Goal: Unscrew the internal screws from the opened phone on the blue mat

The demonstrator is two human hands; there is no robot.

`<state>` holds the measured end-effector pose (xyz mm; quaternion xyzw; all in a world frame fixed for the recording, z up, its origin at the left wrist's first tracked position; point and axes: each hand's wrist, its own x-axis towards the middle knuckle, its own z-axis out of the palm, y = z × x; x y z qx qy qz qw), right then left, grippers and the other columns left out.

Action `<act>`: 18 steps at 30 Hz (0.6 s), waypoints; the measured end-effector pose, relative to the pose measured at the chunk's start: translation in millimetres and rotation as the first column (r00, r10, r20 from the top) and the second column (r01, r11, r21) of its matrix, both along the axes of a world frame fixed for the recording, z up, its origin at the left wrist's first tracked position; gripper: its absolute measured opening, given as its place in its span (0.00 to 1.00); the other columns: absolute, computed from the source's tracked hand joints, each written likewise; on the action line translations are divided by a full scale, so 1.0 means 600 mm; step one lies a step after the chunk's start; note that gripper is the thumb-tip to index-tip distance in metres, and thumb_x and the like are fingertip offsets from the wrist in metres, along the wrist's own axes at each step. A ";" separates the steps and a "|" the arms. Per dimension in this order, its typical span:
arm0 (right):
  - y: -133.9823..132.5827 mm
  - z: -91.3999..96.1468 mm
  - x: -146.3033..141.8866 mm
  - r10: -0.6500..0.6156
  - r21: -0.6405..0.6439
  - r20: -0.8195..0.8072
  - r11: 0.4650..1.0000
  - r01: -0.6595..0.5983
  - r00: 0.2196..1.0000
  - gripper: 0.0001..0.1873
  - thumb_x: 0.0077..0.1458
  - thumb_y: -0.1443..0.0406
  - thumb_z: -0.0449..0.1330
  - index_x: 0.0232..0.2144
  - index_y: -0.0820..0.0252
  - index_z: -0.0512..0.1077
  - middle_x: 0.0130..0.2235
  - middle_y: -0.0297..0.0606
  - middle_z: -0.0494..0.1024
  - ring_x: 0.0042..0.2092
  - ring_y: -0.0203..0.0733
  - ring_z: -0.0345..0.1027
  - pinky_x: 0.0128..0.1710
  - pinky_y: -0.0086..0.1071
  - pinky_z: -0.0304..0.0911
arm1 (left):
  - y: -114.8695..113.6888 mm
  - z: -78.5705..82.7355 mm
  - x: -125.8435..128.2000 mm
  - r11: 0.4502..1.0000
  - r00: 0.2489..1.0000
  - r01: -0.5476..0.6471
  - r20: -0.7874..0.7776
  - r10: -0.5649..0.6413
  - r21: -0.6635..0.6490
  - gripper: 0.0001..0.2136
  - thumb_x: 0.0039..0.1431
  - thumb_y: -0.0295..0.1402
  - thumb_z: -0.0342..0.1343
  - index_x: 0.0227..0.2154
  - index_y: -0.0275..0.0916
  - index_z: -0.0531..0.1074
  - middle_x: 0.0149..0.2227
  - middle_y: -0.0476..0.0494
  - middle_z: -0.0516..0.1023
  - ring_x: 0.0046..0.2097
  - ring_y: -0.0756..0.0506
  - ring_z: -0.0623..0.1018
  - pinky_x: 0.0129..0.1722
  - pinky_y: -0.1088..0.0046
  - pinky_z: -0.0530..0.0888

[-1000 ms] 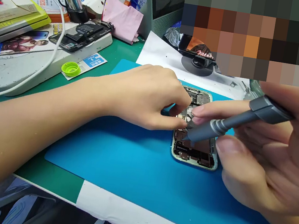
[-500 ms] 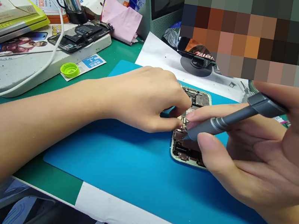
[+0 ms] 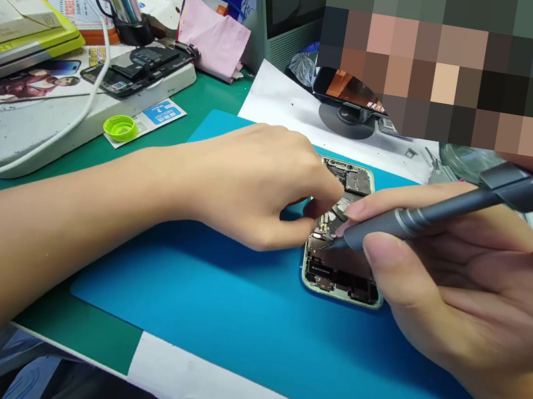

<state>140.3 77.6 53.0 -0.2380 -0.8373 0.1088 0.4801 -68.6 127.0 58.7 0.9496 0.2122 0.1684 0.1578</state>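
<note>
An opened phone (image 3: 341, 280) with its insides bare lies on a blue mat (image 3: 239, 310). My left hand (image 3: 254, 181) rests over the phone's left side, thumb and forefinger pinched together on a small part inside that I cannot make out. My right hand (image 3: 465, 285) grips a grey screwdriver (image 3: 426, 215) between thumb and fingers. The screwdriver's tip touches the phone's middle, right beside my left fingertips.
A green bottle cap (image 3: 120, 128) and a blue card (image 3: 161, 113) lie at the left on the green table. Behind them a second opened phone (image 3: 138, 68) sits on a white pad, with boxes, a white cable and a lamp arm. A phone on a stand (image 3: 348, 94) is behind.
My right hand has shifted slightly right and the screwdriver handle has swung outward; its tip stays on the phone. My left hand has kept its pinch in nearly the same place.
</note>
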 end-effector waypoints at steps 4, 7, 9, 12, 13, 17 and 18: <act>0.005 -0.020 0.007 -0.017 0.033 -0.102 0.999 0.020 0.995 0.45 0.54 0.80 0.61 0.62 0.26 0.72 0.67 0.21 0.71 0.43 0.44 0.86 0.32 0.31 0.86 | -0.009 0.007 0.001 0.999 0.999 0.016 0.040 -0.014 -0.051 0.04 0.58 0.26 0.58 0.31 0.40 0.75 0.26 0.53 0.73 0.28 0.50 0.69 0.28 0.67 0.61; 0.005 -0.026 0.016 -0.135 -0.045 -0.164 0.991 0.129 0.977 0.36 0.58 0.71 0.69 0.63 0.30 0.72 0.66 0.28 0.73 0.45 0.47 0.86 0.34 0.32 0.86 | -0.014 0.008 0.004 0.997 0.999 0.025 0.049 -0.021 -0.076 0.03 0.60 0.27 0.59 0.31 0.39 0.77 0.26 0.53 0.71 0.27 0.51 0.68 0.27 0.68 0.61; 0.006 -0.023 0.021 -0.157 -0.132 -0.194 0.982 0.133 0.968 0.35 0.57 0.61 0.73 0.64 0.32 0.70 0.65 0.32 0.75 0.48 0.52 0.86 0.35 0.35 0.86 | -0.015 0.008 0.006 0.996 0.999 0.034 0.044 -0.030 -0.083 0.04 0.63 0.29 0.60 0.33 0.39 0.78 0.26 0.53 0.71 0.27 0.51 0.68 0.27 0.68 0.61; 0.012 -0.013 0.027 -0.134 -0.214 -0.232 0.973 0.084 0.964 0.39 0.55 0.54 0.75 0.65 0.33 0.67 0.61 0.35 0.78 0.51 0.56 0.85 0.37 0.39 0.87 | -0.013 0.005 0.007 0.995 0.998 0.044 0.037 -0.041 -0.084 0.06 0.67 0.29 0.58 0.34 0.40 0.79 0.28 0.52 0.76 0.28 0.51 0.70 0.27 0.70 0.63; 0.014 -0.010 0.029 -0.131 -0.221 -0.246 0.972 0.076 0.960 0.39 0.55 0.53 0.75 0.66 0.33 0.66 0.60 0.36 0.78 0.52 0.56 0.85 0.38 0.39 0.87 | -0.011 0.005 0.006 0.995 0.999 0.043 0.037 -0.039 -0.093 0.07 0.67 0.28 0.57 0.34 0.41 0.79 0.29 0.51 0.78 0.29 0.51 0.72 0.28 0.70 0.64; 0.013 -0.011 0.035 -0.134 -0.214 -0.310 0.974 0.068 0.941 0.40 0.57 0.55 0.74 0.67 0.33 0.65 0.58 0.36 0.78 0.52 0.56 0.84 0.41 0.41 0.86 | 0.006 0.012 -0.008 0.996 0.999 -0.020 0.036 0.024 -0.090 0.07 0.64 0.27 0.57 0.35 0.42 0.80 0.29 0.52 0.80 0.28 0.51 0.74 0.28 0.72 0.64; 0.010 -0.013 0.035 -0.137 -0.209 -0.325 0.975 0.070 0.936 0.39 0.57 0.56 0.74 0.67 0.33 0.65 0.59 0.36 0.78 0.53 0.55 0.84 0.42 0.41 0.86 | 0.012 0.015 -0.014 0.997 0.998 -0.048 0.030 0.050 -0.068 0.07 0.63 0.27 0.57 0.34 0.42 0.80 0.27 0.53 0.79 0.26 0.51 0.73 0.27 0.72 0.64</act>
